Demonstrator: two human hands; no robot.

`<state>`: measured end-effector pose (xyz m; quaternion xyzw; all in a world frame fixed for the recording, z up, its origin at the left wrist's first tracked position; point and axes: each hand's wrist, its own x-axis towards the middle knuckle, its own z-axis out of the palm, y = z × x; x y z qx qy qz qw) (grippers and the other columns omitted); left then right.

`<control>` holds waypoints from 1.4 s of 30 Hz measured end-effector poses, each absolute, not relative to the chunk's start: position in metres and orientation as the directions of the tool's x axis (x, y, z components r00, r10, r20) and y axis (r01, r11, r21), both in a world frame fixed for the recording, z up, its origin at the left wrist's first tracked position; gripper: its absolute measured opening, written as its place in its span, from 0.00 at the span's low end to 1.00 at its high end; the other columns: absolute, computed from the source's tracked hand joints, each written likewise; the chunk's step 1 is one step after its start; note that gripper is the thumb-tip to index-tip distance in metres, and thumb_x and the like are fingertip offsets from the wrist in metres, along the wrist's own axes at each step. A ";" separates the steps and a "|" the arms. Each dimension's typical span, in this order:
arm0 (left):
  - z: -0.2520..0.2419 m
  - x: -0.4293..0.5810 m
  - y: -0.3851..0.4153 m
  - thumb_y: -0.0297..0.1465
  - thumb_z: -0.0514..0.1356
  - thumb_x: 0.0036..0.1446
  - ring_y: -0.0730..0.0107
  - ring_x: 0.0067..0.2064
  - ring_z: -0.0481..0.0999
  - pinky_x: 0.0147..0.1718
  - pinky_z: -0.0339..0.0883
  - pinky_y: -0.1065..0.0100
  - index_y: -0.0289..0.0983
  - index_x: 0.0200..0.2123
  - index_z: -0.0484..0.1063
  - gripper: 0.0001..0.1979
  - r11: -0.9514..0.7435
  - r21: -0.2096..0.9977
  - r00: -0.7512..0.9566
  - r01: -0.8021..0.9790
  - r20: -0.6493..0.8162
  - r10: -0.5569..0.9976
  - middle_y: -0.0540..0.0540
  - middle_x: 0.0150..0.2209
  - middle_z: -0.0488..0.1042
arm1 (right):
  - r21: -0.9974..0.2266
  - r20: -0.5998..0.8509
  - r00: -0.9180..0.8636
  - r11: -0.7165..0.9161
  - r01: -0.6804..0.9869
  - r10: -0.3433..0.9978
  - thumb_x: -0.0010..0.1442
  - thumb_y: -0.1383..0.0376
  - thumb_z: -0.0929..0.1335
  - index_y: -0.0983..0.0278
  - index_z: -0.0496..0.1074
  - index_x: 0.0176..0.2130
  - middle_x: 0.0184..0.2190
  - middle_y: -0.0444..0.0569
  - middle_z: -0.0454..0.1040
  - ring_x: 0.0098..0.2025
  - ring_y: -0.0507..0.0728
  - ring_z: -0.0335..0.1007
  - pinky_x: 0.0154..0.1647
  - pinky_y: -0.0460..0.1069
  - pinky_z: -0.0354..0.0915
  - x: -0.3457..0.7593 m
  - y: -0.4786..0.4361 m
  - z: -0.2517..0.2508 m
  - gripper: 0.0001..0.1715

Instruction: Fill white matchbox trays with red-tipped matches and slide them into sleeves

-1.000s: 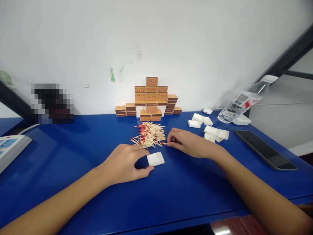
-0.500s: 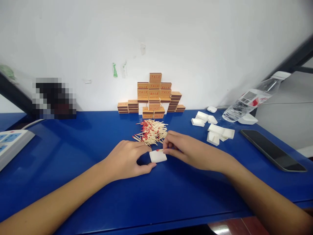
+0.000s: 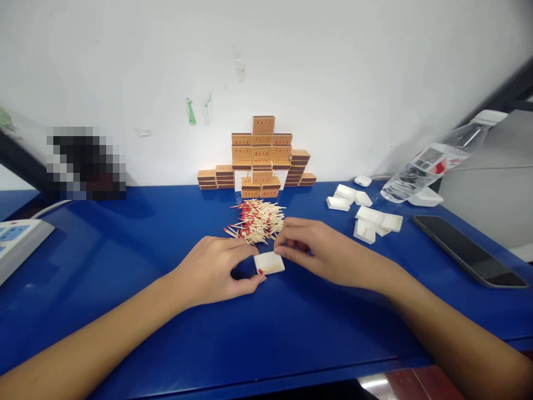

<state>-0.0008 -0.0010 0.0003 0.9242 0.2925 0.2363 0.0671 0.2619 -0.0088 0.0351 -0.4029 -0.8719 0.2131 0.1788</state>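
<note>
One white tray [image 3: 265, 259], gripped by the left hand [image 3: 216, 273], contains a few matches [image 3: 268, 269]; right hand [image 3: 318, 244] narrowed beside it, grip unclear.

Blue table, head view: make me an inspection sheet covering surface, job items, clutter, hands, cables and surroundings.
Surface: glossy blue tabletop.
Job's things: white matchbox tray with a few red-tipped matches along its near side; match pile just beyond; stacked matchboxes by the wall; loose white trays to the right.
Clutter: plastic bottle, tilted in view; smartphone, screen dark.
Hands: left hand steadies the tray's left end between thumb and fingers; right hand pinched at its far right corner, contents hidden.
Cables: one at left, one behind the bottle.
Surroundings: white wall with scraps stuck on.
</note>
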 end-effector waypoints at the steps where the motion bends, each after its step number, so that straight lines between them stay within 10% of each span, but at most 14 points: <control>1: 0.001 -0.001 -0.001 0.40 0.65 0.63 0.72 0.26 0.77 0.28 0.67 0.69 0.40 0.43 0.81 0.11 -0.820 0.267 0.717 0.506 0.399 0.572 0.51 0.31 0.82 | -0.493 0.166 -0.573 0.571 0.656 0.802 0.74 0.61 0.66 0.60 0.74 0.36 0.36 0.48 0.74 0.36 0.56 0.69 0.38 0.51 0.63 0.267 -0.005 0.035 0.13; 14: 0.002 0.000 -0.002 0.38 0.67 0.61 0.72 0.26 0.76 0.27 0.66 0.69 0.37 0.44 0.82 0.12 -0.838 0.239 0.728 0.490 0.418 0.544 0.51 0.30 0.82 | -0.459 0.082 -0.548 0.520 0.720 0.832 0.73 0.60 0.65 0.62 0.72 0.38 0.39 0.50 0.74 0.39 0.57 0.69 0.42 0.52 0.64 0.285 0.021 0.014 0.12; 24: 0.000 -0.001 -0.001 0.39 0.68 0.60 0.70 0.27 0.77 0.28 0.66 0.68 0.38 0.43 0.82 0.12 -0.809 0.275 0.716 0.519 0.377 0.587 0.51 0.30 0.81 | -0.684 0.161 -0.482 0.450 0.575 0.861 0.74 0.56 0.66 0.59 0.76 0.51 0.34 0.44 0.77 0.29 0.53 0.63 0.31 0.50 0.60 0.266 -0.001 0.034 0.15; 32: 0.000 -0.002 0.001 0.38 0.68 0.61 0.72 0.26 0.75 0.27 0.63 0.69 0.38 0.42 0.82 0.11 -0.792 0.294 0.700 0.536 0.369 0.611 0.52 0.28 0.79 | -0.856 0.160 -0.383 0.321 0.406 0.910 0.66 0.54 0.74 0.60 0.79 0.39 0.35 0.45 0.80 0.34 0.53 0.69 0.34 0.49 0.63 0.250 -0.007 0.023 0.12; 42: 0.000 -0.003 0.002 0.38 0.67 0.62 0.74 0.25 0.73 0.26 0.62 0.70 0.37 0.41 0.81 0.11 -0.787 0.297 0.695 0.541 0.370 0.617 0.53 0.27 0.76 | -0.710 0.153 -0.445 0.412 0.572 0.882 0.64 0.62 0.76 0.59 0.81 0.35 0.35 0.43 0.73 0.34 0.53 0.62 0.36 0.49 0.58 0.252 -0.003 0.014 0.04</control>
